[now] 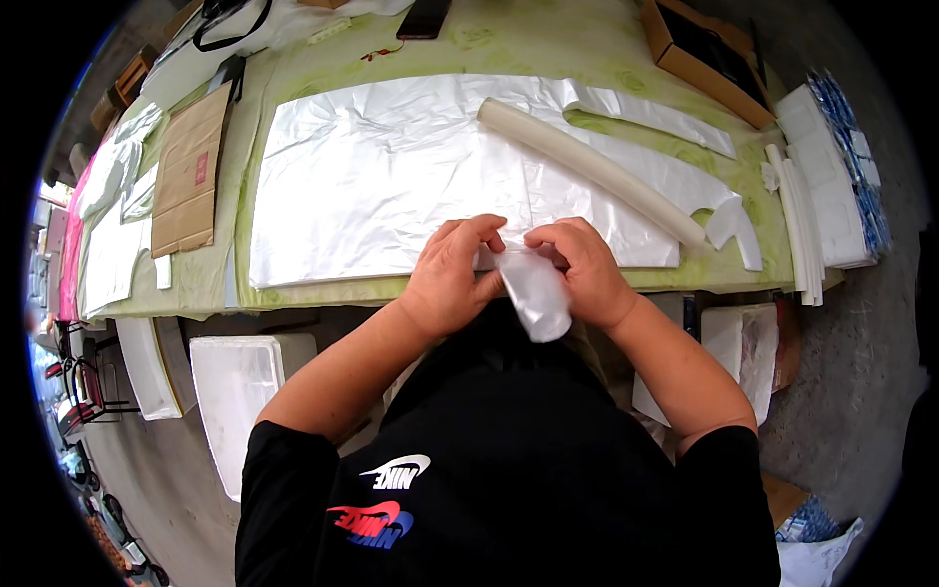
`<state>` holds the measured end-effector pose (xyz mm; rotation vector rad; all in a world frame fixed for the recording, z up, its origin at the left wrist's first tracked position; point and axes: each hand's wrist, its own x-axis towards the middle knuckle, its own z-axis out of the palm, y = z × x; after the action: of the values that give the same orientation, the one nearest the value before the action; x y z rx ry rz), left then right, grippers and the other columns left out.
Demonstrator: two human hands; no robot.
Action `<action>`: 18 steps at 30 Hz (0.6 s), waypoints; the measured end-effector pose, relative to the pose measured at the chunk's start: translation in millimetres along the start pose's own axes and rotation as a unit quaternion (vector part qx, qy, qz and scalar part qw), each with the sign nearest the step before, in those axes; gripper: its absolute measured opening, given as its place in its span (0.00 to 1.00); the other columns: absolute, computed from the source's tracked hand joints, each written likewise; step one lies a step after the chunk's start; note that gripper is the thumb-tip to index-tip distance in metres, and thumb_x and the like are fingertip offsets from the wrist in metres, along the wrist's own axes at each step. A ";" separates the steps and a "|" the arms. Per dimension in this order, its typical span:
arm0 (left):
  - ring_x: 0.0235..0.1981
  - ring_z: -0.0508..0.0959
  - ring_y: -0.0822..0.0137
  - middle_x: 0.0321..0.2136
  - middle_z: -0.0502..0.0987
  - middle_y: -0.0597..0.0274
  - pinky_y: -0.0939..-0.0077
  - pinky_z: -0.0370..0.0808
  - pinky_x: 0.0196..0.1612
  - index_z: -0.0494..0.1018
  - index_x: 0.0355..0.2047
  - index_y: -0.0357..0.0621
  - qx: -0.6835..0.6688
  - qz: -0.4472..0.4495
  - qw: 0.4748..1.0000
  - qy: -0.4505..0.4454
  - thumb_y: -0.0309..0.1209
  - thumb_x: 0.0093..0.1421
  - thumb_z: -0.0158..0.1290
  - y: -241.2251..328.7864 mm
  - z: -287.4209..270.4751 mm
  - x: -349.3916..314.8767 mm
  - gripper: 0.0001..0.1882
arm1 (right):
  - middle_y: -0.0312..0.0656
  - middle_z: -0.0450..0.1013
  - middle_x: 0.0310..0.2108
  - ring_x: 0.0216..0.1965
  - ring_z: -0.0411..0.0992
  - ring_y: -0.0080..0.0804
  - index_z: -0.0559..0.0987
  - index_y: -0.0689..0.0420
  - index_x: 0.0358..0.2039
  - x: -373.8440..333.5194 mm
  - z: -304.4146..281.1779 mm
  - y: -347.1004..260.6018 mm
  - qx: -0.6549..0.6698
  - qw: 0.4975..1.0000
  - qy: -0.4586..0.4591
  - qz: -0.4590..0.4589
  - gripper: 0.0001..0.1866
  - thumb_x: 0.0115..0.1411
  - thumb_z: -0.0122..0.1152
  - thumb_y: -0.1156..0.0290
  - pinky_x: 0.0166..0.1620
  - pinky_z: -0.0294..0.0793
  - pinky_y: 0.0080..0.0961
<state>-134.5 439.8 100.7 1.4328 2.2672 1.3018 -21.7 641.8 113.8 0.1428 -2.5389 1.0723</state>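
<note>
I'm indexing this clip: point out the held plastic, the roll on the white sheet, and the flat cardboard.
Held plastic (537,299): head view, middle of its visible face.
Roll (590,171): head view, midway along its length.
Flat cardboard (189,182): head view, middle of its broad face.

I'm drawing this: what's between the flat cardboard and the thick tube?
In the head view, there's green cloth beside the flat cardboard, then white plastic up to the thick tube.

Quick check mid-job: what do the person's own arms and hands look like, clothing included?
The left hand and right hand are ungloved, and no watch or bracelet shows. The left forearm and right forearm are bare below the short black sleeves of a black shirt, which has white, red and blue chest prints.
</note>
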 end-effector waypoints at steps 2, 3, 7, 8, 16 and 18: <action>0.48 0.77 0.56 0.41 0.81 0.58 0.59 0.71 0.55 0.60 0.68 0.41 0.039 -0.039 0.998 0.006 0.32 0.56 0.63 3.8 -2.3 0.2 0.41 | 0.38 0.79 0.34 0.39 0.74 0.43 0.80 0.53 0.38 10.6 -0.9 6.1 0.003 0.999 -0.033 -0.040 0.10 0.54 0.65 0.74 0.48 0.72 0.38; 0.44 0.79 0.61 0.36 0.81 0.64 0.59 0.68 0.55 0.54 0.71 0.43 0.075 -0.033 0.996 0.031 0.35 0.60 0.61 5.2 -0.4 0.0 0.42 | 0.40 0.79 0.31 0.36 0.74 0.43 0.81 0.55 0.34 12.0 5.8 2.5 0.021 0.999 0.024 0.006 0.05 0.58 0.62 0.71 0.43 0.73 0.37; 0.36 0.81 0.61 0.29 0.81 0.65 0.59 0.70 0.52 0.52 0.72 0.37 0.077 -0.091 0.992 0.051 0.34 0.60 0.61 0.5 2.6 5.5 0.44 | 0.41 0.77 0.25 0.27 0.73 0.27 0.80 0.64 0.34 32.4 6.3 1.8 0.084 0.955 -0.045 0.283 0.13 0.67 0.60 0.65 0.36 0.74 0.27; 0.36 0.81 0.60 0.30 0.81 0.64 0.59 0.70 0.52 0.52 0.72 0.36 0.069 -0.114 0.990 0.037 0.34 0.60 0.61 1.7 0.2 9.0 0.45 | 0.44 0.78 0.27 0.29 0.74 0.34 0.81 0.63 0.35 36.9 7.0 2.6 0.065 0.952 -0.052 0.295 0.14 0.66 0.59 0.63 0.38 0.74 0.31; 0.64 0.66 0.49 0.61 0.69 0.51 0.49 0.60 0.65 0.61 0.70 0.53 0.217 0.090 0.971 0.050 0.47 0.61 0.61 -7.9 -6.2 28.8 0.40 | 0.48 0.81 0.32 0.34 0.78 0.48 0.81 0.60 0.40 53.4 7.9 0.9 -0.019 0.943 -0.070 0.325 0.16 0.62 0.58 0.60 0.41 0.76 0.40; 0.73 0.52 0.46 0.70 0.58 0.51 0.40 0.48 0.72 0.63 0.70 0.56 0.264 0.052 0.963 -0.032 0.56 0.61 0.57 -8.6 -1.9 30.0 0.40 | 0.46 0.80 0.31 0.34 0.78 0.47 0.78 0.59 0.45 50.1 8.1 -3.2 -0.026 0.944 -0.061 0.322 0.17 0.60 0.59 0.61 0.41 0.76 0.40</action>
<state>-157.0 461.2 104.3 1.7343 2.6480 0.6738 -69.7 636.5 129.9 -0.7040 -2.7948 1.2379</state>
